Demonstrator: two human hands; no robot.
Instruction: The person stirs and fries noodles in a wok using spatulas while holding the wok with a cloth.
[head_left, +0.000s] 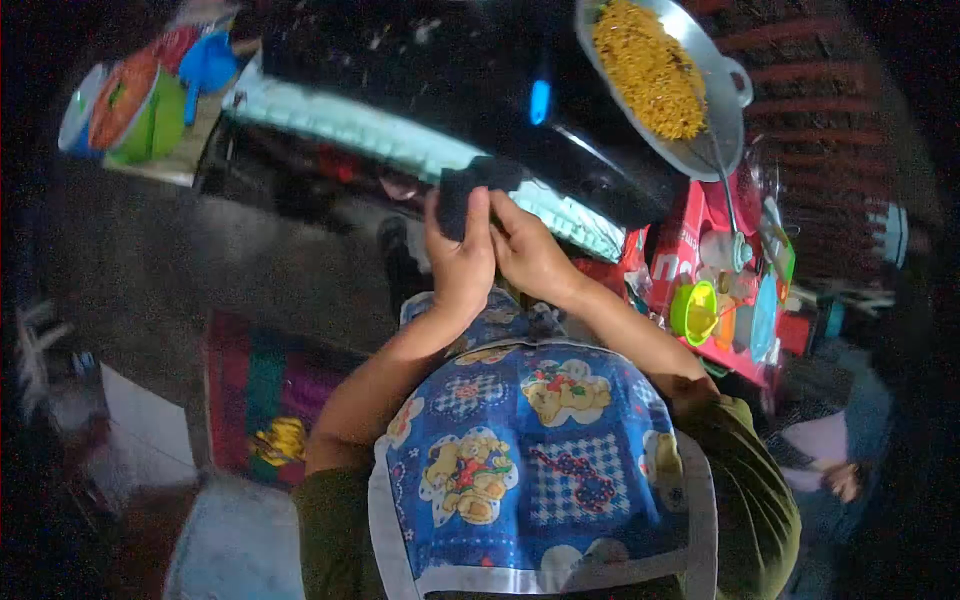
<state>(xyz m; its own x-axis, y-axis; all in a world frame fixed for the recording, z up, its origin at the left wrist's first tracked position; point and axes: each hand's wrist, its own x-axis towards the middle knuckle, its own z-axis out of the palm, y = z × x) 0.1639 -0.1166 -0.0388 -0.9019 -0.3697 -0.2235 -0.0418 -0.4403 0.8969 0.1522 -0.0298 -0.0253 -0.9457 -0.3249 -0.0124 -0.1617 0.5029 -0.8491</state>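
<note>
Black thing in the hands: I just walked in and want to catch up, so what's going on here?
A person in a blue bear-print apron has a small black thing between the left hand and right hand; what it is can't be made out. Ahead to the right, yellow-orange food sits in a large metal pan, with a long-handled utensil leaning in it. Neither hand is touching the pan.

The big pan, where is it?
The pan is on the person's right, at the top right of the head view, above the green cup.
</note>
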